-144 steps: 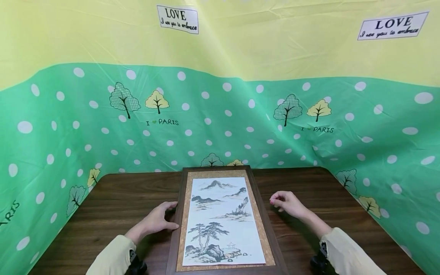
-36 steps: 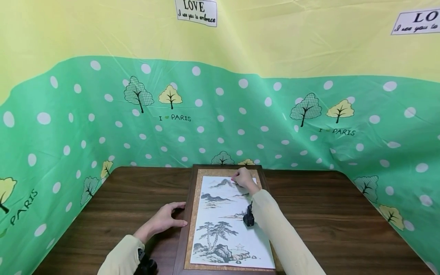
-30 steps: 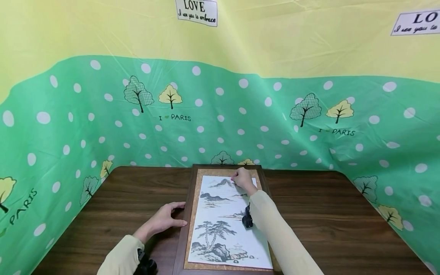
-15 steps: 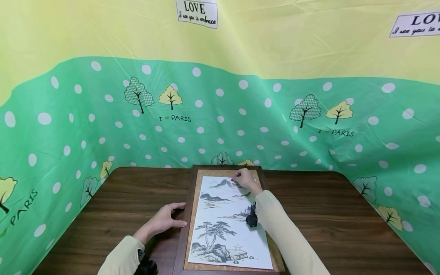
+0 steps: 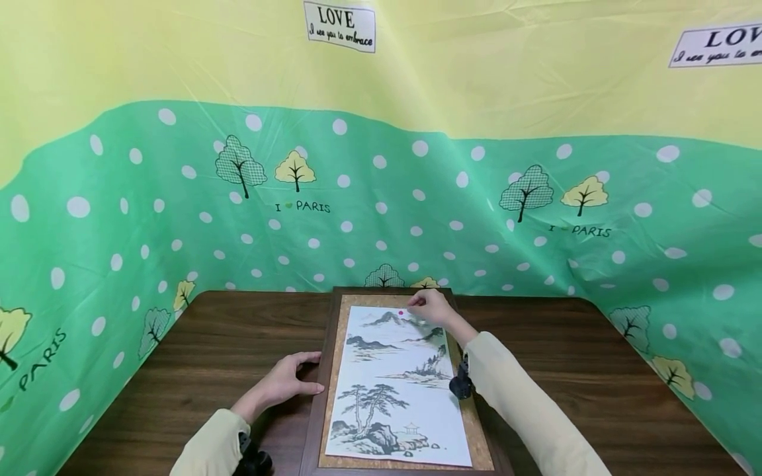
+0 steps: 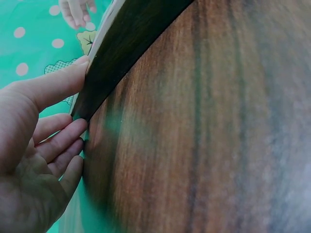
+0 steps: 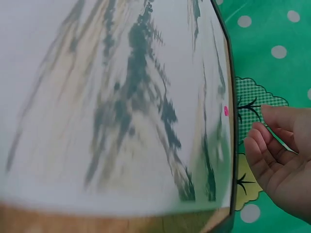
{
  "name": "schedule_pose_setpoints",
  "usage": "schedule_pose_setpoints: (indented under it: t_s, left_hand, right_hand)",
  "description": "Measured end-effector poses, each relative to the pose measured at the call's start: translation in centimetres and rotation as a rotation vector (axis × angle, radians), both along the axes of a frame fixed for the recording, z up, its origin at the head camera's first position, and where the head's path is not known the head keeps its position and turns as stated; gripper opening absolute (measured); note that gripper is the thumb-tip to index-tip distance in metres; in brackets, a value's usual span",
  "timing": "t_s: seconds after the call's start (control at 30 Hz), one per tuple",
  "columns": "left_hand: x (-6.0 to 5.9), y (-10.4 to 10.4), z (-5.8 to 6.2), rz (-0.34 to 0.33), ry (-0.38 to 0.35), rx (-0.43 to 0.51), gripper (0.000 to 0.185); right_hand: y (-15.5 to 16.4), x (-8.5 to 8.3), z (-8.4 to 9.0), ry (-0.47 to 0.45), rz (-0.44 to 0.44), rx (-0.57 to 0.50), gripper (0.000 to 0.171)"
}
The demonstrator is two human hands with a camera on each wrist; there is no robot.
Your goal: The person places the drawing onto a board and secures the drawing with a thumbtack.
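Note:
A corkboard (image 5: 337,370) in a dark wooden frame (image 5: 319,410) lies on the table. On it is a white sheet (image 5: 411,402) with an ink landscape of mountains, pines and a pavilion. A small pink pushpin (image 5: 401,313) shows near the sheet's top middle, and the right wrist view also shows the pink pin (image 7: 226,111). Just right of it hovers my right hand (image 5: 433,308), apart from the pin, fingers loosely bent with nothing visible in them. My left hand (image 5: 282,381) rests its thumb and fingertips against the frame's left side; the left wrist view shows its fingers (image 6: 62,141) fairly straight.
The dark wood-grain table (image 5: 238,324) extends on both sides of the board. Behind it and around its sides hangs a green and yellow printed cloth (image 5: 381,218). A black camera (image 5: 460,383) sits on the right wrist, over the sheet's right edge.
My right hand came from the right of the board to the sheet's top, pressed there, then let go of the pink pushpin and drew back rightward. The left hand stays on the frame.

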State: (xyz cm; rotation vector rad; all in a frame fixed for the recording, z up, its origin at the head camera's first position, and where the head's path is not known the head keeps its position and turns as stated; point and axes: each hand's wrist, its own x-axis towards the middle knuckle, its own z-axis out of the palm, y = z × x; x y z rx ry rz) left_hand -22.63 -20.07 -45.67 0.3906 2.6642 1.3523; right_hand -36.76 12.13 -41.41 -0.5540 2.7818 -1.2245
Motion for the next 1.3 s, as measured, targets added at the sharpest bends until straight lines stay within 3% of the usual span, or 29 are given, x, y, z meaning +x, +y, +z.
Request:
schedule_pose_setpoints:
  t_s: [0.37,0.57,1.3]
  left_hand:
    - [0.0,-0.3,-0.2,0.0,-0.004,0.005,0.069]
    - [0.1,-0.3,-0.2,-0.002,-0.008,0.01,0.069]
    - [0.2,-0.1,0.0,-0.018,-0.02,0.025,0.069]
  right_hand:
    - [3.8,1.7,1.1,0.023,0.063,-0.046,0.02]
    - [6.5,2.9,1.3,0.008,0.043,-0.079,0.021]
    - [15.2,8.3,1.0,0.029,-0.012,-0.037,0.026]
